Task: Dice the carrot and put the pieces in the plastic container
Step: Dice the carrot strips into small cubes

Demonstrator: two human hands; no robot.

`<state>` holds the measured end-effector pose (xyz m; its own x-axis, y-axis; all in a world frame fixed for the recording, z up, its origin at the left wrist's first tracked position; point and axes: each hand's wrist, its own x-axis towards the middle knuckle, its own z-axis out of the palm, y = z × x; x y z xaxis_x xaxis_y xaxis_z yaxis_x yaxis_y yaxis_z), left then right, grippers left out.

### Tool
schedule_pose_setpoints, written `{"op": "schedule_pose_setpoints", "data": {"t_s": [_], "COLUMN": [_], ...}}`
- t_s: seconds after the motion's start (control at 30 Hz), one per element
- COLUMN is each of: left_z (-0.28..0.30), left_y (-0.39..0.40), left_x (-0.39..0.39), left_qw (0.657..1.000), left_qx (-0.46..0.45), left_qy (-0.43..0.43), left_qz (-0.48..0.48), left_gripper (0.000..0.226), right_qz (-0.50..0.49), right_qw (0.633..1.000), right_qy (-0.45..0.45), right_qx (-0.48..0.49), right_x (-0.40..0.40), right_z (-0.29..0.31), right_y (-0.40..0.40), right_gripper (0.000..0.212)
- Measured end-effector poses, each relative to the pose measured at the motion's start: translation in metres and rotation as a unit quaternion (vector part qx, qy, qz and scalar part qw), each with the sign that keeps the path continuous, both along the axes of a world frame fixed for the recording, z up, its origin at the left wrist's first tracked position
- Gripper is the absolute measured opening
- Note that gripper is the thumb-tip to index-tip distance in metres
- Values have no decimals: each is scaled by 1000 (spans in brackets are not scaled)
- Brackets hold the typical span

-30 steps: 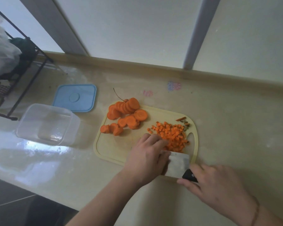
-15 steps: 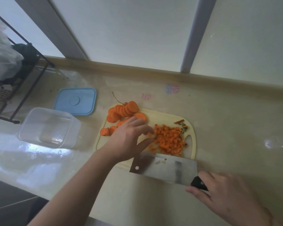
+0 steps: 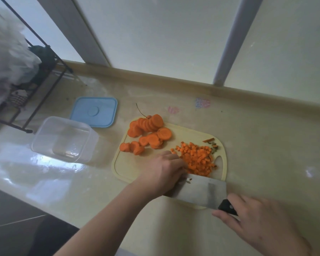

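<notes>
A blue square plastic lid (image 3: 94, 112) and a clear, empty plastic container (image 3: 63, 139) are seen left of the pale yellow cutting board (image 3: 126, 163), where round carrot slices (image 3: 146, 133) and diced carrot (image 3: 196, 159) lie. A broad steel cleaver (image 3: 199, 191) is laid flat along the board's near edge, its black handle gripped by the right hand (image 3: 257, 224). The left hand (image 3: 164, 170) is curled against the dice; whether anything is held cannot be told.
</notes>
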<state>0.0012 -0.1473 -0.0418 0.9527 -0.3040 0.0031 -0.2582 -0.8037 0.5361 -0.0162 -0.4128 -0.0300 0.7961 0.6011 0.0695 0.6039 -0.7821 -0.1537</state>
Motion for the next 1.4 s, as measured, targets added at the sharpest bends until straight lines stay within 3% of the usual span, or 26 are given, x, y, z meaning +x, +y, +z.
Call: {"op": "schedule_pose_setpoints", "data": {"t_s": [0.13, 0.23, 0.4, 0.53, 0.97, 1.4], "left_z": [2, 8, 11, 11, 11, 11], "left_y": [-1, 1, 3, 7, 4, 0], "left_x": [-1, -4, -5, -6, -13, -9], "left_qw": [997, 995, 990, 988, 985, 989], "left_qx": [-67, -86, -41, -40, 4, 38], "left_qy": [1, 21, 43, 34, 122, 83], "left_qz": [30, -35, -128, -142, -121, -120], "left_gripper": [25, 25, 42, 38, 17, 13], "right_qz": [0, -3, 3, 3, 13, 16], "right_qw": [1000, 1000, 1000, 1000, 1000, 999], "right_qy": [1, -8, -11, -15, -12, -19], "right_qx": [-8, -5, -1, 2, -15, -20], "right_x": [2, 1, 0, 0, -4, -3], "right_z": [4, 6, 4, 5, -4, -5], "right_y": [1, 3, 5, 5, 2, 4], "right_gripper": [64, 65, 66, 64, 66, 61]}}
